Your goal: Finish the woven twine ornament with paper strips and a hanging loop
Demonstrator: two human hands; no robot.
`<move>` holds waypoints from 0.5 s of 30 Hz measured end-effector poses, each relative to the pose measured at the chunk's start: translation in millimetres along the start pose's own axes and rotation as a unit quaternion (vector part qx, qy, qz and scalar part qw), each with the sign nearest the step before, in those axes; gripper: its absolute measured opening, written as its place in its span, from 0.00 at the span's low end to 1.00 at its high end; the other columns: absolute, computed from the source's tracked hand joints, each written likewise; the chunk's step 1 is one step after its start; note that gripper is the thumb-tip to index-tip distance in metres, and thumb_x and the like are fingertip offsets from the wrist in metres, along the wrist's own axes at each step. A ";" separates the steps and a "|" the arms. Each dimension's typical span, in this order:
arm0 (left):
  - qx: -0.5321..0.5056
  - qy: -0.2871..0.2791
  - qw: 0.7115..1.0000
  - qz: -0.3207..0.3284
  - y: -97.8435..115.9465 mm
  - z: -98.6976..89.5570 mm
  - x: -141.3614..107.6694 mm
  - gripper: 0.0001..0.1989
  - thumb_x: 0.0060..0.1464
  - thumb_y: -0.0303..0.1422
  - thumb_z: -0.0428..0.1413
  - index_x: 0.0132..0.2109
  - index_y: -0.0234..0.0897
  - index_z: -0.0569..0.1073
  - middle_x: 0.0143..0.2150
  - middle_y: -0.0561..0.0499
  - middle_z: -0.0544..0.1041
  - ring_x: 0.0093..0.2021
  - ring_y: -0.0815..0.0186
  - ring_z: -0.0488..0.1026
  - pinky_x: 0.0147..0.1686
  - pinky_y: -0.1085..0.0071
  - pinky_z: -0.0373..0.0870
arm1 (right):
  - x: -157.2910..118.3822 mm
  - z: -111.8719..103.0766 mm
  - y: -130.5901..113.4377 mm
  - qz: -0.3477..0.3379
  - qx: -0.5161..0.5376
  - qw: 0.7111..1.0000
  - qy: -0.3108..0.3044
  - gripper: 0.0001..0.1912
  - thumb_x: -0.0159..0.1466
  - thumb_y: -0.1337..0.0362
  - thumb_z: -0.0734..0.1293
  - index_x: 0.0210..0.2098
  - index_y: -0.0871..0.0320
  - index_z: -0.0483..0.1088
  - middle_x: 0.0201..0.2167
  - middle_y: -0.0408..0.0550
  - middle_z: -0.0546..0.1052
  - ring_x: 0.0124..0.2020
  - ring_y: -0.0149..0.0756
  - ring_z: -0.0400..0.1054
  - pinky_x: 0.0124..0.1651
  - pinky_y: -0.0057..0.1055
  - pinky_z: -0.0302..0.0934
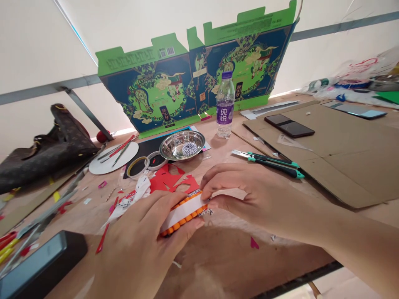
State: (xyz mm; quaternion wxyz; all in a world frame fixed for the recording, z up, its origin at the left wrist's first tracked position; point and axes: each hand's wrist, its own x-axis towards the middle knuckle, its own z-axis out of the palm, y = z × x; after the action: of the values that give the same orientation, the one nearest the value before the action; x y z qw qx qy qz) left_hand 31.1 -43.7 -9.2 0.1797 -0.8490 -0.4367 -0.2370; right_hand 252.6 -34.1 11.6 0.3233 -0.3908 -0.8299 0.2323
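My left hand (140,243) and my right hand (249,195) pinch a white paper strip with an orange beaded edge (183,212) between them, above the wooden table (224,265). The strip's left end lies under my left fingers, and my right fingers press its far edge. A pale paper tail runs out beneath my right palm. Crumpled white printed paper (131,201) lies just beyond my left hand, and a red paper cutout (174,181) lies beyond the strip.
Two green-handled utility knives (268,164) lie right of my hands, beside a cardboard sheet (327,153) with a phone (289,126). A steel bowl (182,145), tape roll (137,166), water bottle (225,106), and upright printed carton (196,70) stand ahead. A dark device (40,265) lies at the near left.
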 end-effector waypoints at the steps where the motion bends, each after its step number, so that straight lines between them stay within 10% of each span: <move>1: 0.000 -0.002 1.000 0.001 0.1 -0.1 -0.5 0.18 0.61 0.51 0.46 0.49 0.46 0.69 0.39 0.55 0.77 0.39 0.62 0.73 0.38 0.66 0.64 | -0.1 0.2 0.0 0.003 0.001 1.000 0.004 0.05 0.65 0.71 0.66 0.35 0.58 0.75 0.38 0.41 0.79 0.43 0.29 0.71 0.47 0.23 0.60; 15: -0.012 -0.003 1.000 0.014 0.2 -1.2 1.9 0.17 0.62 0.49 0.47 0.47 0.45 0.70 0.38 0.55 0.78 0.39 0.62 0.73 0.37 0.65 0.64 | -1.0 3.3 2.3 0.010 -0.011 1.000 0.009 0.06 0.65 0.72 0.65 0.35 0.58 0.74 0.38 0.41 0.79 0.43 0.30 0.71 0.47 0.26 0.60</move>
State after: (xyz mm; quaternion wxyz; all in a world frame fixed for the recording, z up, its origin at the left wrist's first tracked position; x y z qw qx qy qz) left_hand 32.0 -43.1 -7.2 0.1716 -0.8576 -0.4226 -0.2375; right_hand 251.9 -34.0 7.5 0.3242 -0.4047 -0.8255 0.2230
